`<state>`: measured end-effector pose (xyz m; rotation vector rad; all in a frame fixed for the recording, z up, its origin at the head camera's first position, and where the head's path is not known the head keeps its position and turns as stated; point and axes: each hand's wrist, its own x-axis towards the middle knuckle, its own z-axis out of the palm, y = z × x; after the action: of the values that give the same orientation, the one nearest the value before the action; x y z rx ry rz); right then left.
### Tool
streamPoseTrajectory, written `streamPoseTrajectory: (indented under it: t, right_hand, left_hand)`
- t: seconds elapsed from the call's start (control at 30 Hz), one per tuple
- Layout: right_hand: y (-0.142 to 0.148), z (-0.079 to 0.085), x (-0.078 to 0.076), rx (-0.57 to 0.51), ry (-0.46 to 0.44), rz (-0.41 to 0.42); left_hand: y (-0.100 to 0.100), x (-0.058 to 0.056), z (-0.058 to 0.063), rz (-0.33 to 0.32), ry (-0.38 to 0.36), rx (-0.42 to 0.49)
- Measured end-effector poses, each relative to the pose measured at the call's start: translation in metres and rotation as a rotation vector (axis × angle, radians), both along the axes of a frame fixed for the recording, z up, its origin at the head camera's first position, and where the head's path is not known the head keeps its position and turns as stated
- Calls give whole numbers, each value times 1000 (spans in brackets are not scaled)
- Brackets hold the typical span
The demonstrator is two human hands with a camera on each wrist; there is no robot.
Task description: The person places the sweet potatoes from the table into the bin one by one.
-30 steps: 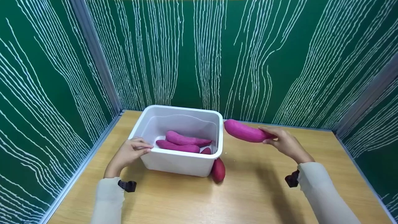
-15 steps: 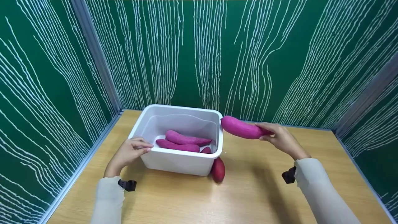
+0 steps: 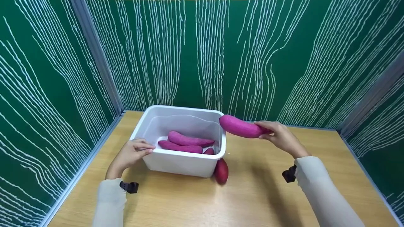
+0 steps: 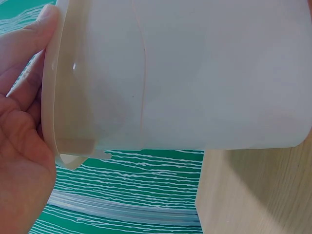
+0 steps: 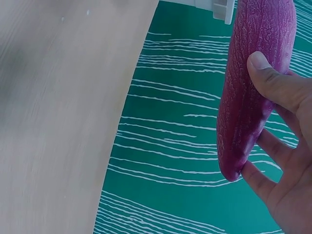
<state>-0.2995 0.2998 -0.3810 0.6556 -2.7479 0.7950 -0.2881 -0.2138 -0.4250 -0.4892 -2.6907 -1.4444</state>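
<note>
My right hand (image 3: pixel 281 138) grips a long, curved pink-purple sweet potato (image 3: pixel 238 126) by one end, with the thumb (image 5: pixel 270 78) across it in the right wrist view. Its free end overlaps the right rim of a white plastic bin (image 3: pixel 183 163) in the head view. At the bin's near left corner my left hand (image 3: pixel 131 156) pinches the rim (image 4: pixel 51 92). Inside lie two more long purple sweet potatoes, one behind (image 3: pixel 189 140) and one in front (image 3: pixel 180 147). A small dark red piece (image 3: pixel 209 151) shows beside them.
A red sweet potato (image 3: pixel 222 171) lies on the wooden table (image 3: pixel 189 201) against the bin's near right corner. Green panels (image 3: pixel 246 56) with white wavy lines enclose the table behind and at both sides, joined by grey metal posts (image 3: pixel 98 56).
My right hand has carried the sweet potato left and slightly up, from beside the bin to its right rim. The left hand stays on the rim.
</note>
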Motion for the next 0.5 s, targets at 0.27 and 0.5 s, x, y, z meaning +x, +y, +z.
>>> streamPoseTrajectory:
  t: [0.27, 0.5]
  right_hand:
    - [-8, 5, -1, -4, 10, 15]
    - [-16, 7, -6, -8, 48, 43]
  left_hand:
    - [0, 2, 3, 11, -30, -2]
    - [1, 1, 2, -2, 15, 4]
